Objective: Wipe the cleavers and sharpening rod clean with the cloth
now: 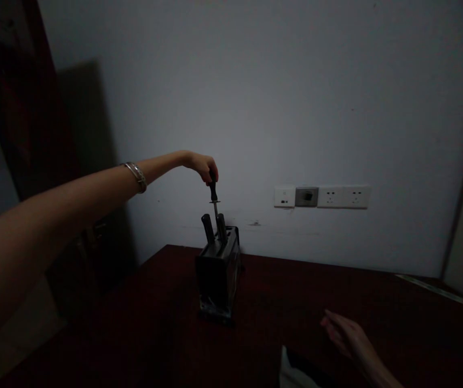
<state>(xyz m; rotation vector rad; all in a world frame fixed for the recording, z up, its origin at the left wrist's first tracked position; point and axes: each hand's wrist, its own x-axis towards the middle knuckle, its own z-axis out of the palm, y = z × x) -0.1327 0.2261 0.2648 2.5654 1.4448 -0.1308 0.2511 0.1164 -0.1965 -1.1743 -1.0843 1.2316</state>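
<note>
My left hand (204, 166) is closed around the black handle of a sharpening steel (214, 191). Below its small guard, the thin metal rod points down into the top of a dark knife block (213, 280). Two black-handled knives, a left one (207, 228) and a right one (221, 228), stand in the block near the rod. How deep the rod sits is hidden behind the right knife's handle. Low on the right, my right hand (346, 334) hovers over or rests on the table, fingers loosely bent and slightly apart, with nothing visible in them.
The block stands on a dark reddish table (296, 302) against a pale wall (255, 108). Wall sockets (343, 197) sit above the table to the right. A pale-edged object (294, 374), partly cut off, lies at the bottom edge. Dark furniture (25, 108) rises at the left.
</note>
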